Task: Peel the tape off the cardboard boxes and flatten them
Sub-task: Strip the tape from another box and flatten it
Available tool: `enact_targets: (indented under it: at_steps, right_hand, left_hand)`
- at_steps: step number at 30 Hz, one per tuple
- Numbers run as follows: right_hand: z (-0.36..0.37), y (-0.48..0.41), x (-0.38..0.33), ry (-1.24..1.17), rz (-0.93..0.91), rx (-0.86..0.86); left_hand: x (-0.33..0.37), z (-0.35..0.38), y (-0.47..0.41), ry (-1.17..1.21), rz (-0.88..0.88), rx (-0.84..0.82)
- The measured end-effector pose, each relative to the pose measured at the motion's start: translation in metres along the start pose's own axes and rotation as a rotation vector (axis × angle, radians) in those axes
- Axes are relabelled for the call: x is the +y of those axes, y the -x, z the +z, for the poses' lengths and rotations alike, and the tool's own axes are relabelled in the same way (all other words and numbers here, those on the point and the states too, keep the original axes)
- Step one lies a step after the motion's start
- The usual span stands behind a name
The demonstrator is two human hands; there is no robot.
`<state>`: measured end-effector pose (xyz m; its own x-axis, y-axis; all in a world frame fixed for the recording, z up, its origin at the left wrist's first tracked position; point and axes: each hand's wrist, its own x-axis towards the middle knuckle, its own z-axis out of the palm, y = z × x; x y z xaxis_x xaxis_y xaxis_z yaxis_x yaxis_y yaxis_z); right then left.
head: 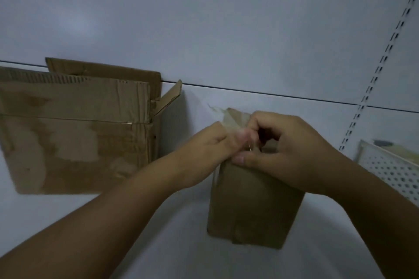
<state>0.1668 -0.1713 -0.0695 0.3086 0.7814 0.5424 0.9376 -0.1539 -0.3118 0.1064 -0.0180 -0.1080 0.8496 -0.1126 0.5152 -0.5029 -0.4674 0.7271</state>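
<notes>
White table (pixel 181 244) underneath, pale wall behind.
Large cardboard box (pixel 74 133) at left, on table, flaps open, front face scuffed and patchy.
Small cardboard box (pixel 254 206) at centre, upright, well apart from large one.
Perforated white panel (pixel 392 172) at right edge; slotted rail (pixel 383 61) above it.
Right hand (pixel 288 149) curled over small box's top, thumb against front face, gripping it.
Left hand (pixel 204 154) at same top edge, fingertips blurred, apparently pinching tape.
Clear tape (pixel 229 118) lifted partly off box top, loose end toward the left.
</notes>
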Motion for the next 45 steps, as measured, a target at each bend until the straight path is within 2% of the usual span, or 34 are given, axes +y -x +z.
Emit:
enact_targets:
  at_steps: [5, 9, 13, 19, 21, 25, 30, 35, 40, 43, 45]
  right_hand:
    - [0.004, 0.001, 0.0, 0.01, -0.009, -0.108]
    - [-0.004, 0.001, 0.004, 0.043, 0.099, -0.121]
    - [-0.012, 0.004, 0.006, -0.058, 0.18, -0.097]
    - [-0.017, 0.0, 0.004, -0.257, 0.275, -0.161]
    - [-0.015, -0.003, 0.002, -0.251, 0.281, -0.175]
    - [-0.008, -0.005, 0.001, -0.178, 0.245, -0.117]
    - [0.0, -0.004, -0.003, -0.118, 0.189, 0.009]
    - [0.005, -0.007, -0.003, -0.014, 0.169, 0.1]
    - [0.005, -0.013, -0.002, -0.048, 0.202, -0.004]
    - [0.004, -0.016, -0.001, -0.102, 0.229, -0.065]
    - [0.006, -0.018, 0.001, -0.128, 0.251, -0.086]
  left_hand:
    - [-0.026, -0.007, 0.009, 0.091, 0.094, 0.017]
    - [-0.039, -0.01, 0.017, 0.296, 0.02, 0.057]
    - [-0.044, 0.008, 0.025, 0.015, -0.095, 0.124]
    - [-0.035, 0.024, 0.027, -0.177, 0.093, 0.397]
    - [-0.032, 0.021, 0.029, -0.214, 0.16, 0.468]
    - [-0.028, 0.016, 0.031, -0.221, 0.176, 0.538]
    - [-0.029, 0.006, 0.028, -0.289, 0.246, 0.477]
    - [-0.031, 0.001, 0.029, -0.352, 0.194, 0.464]
    - [-0.031, 0.003, 0.029, -0.423, 0.153, 0.503]
    - [-0.031, 0.003, 0.029, -0.262, 0.127, 0.525]
    - [-0.032, 0.003, 0.029, -0.159, 0.047, 0.523]
